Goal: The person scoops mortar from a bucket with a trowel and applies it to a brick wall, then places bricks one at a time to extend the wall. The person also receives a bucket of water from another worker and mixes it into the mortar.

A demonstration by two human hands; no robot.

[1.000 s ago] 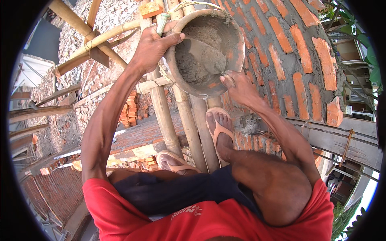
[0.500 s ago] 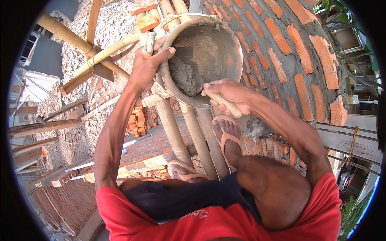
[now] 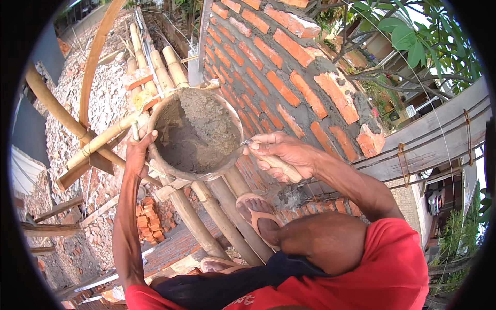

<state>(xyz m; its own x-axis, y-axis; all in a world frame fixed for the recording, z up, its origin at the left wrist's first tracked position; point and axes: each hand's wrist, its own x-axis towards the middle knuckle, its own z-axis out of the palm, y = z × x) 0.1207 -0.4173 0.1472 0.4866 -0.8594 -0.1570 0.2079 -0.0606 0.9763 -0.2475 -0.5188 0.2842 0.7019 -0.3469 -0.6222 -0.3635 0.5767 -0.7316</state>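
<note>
A round mortar bucket (image 3: 161,166) with a dirty rim stands on bamboo poles before me, its mouth facing up. Wet grey mortar (image 3: 199,132) covers its inside. My left hand (image 3: 138,155) is closed on the bucket's left edge, next to a pale green grip (image 3: 135,130) that sticks up there. At the opposite edge my right hand (image 3: 284,152) is wrapped round the wooden handle of a trowel (image 3: 278,165). The trowel's metal neck is at the rim; its blade I cannot make out.
A brick wall (image 3: 279,88) with grey joints rises close on the right, beside a grey board (image 3: 423,134). Bamboo poles (image 3: 194,222) run under my sandalled feet. Orange bricks (image 3: 149,222) are stacked lower left. A bamboo cross-pole (image 3: 98,144) and leafy branches (image 3: 408,41) flank the spot.
The view has swung, so the bucket sits farther left and more wall shows. The trowel has come up from the bucket's near edge to its right rim. More mortar shows inside.
</note>
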